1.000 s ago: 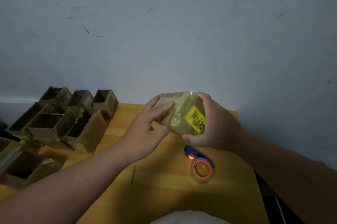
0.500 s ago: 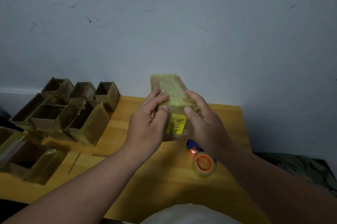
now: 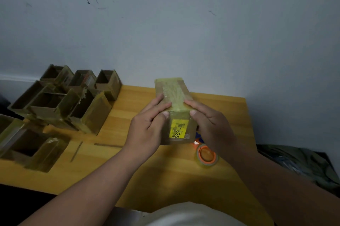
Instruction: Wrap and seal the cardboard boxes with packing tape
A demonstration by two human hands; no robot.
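Now, from the left: open boxes (image 3: 60, 104) crowd the desk (image 3: 117, 167) edge. Left hand (image 3: 147, 130) and right hand (image 3: 211, 126) clamp the taped box (image 3: 173, 108) between them above the desk, fingers wrapped onto its top, thumbs pressing the near edge. Tape roll (image 3: 207, 156) sits just under the right wrist. Risk: uneven pressing could crease the tape, or the box slips.
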